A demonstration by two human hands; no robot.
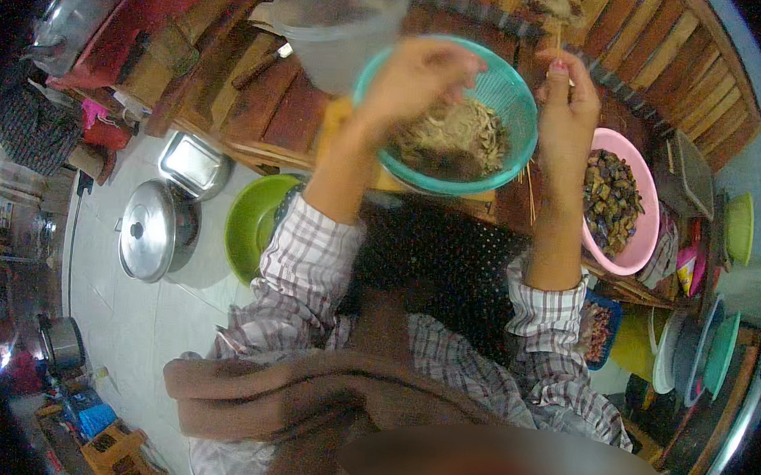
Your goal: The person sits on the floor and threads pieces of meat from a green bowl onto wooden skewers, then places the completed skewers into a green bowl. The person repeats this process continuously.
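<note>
My right hand (569, 96) is raised at the right of a teal colander (514, 154), its fingers closed in a pinch. They grip a thin skewer (559, 40) that stands upright, with pale and brownish food pieces (554, 4) threaded at its top end. Over the colander's left side hovers my left hand (418, 77); its fingers look bent but are smeared by motion, and I cannot make out anything in them. In the colander lies a heap of beige-grey food strips (467, 133). Several loose skewers (530, 191) rest beside the colander, below my right wrist.
A pink basin (650, 230) of dark brown pieces stands at the right, a cloudy plastic bucket (342, 36) at the back left. A knife (265, 63) lies near the bucket. On the tiled floor at left are a green basin (244, 228), a lidded pot (156, 231) and a metal tray (193, 164).
</note>
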